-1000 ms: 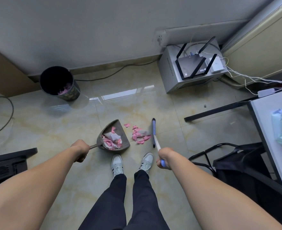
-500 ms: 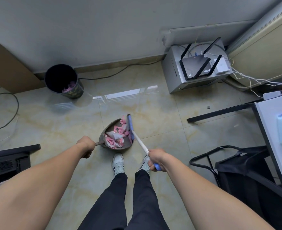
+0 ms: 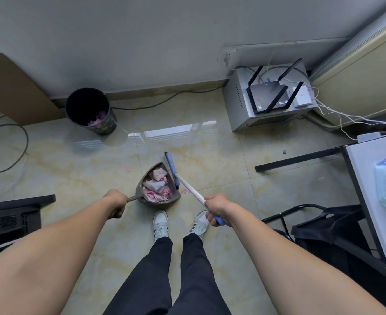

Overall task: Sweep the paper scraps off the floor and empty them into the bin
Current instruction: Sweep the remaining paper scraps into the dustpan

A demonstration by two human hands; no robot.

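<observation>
Many pink scraps fill dustpan | bin holds few | left grip: dustpan handle | right grip: broom

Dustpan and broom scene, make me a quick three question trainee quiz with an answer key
1. True or false: the dustpan holds pink scraps.
2. Which hand grips the broom? A) left hand B) right hand
3. Fill in: pink scraps already lie inside the ___ by the wall.

Key: 1 true. 2 B. 3 bin.
</observation>
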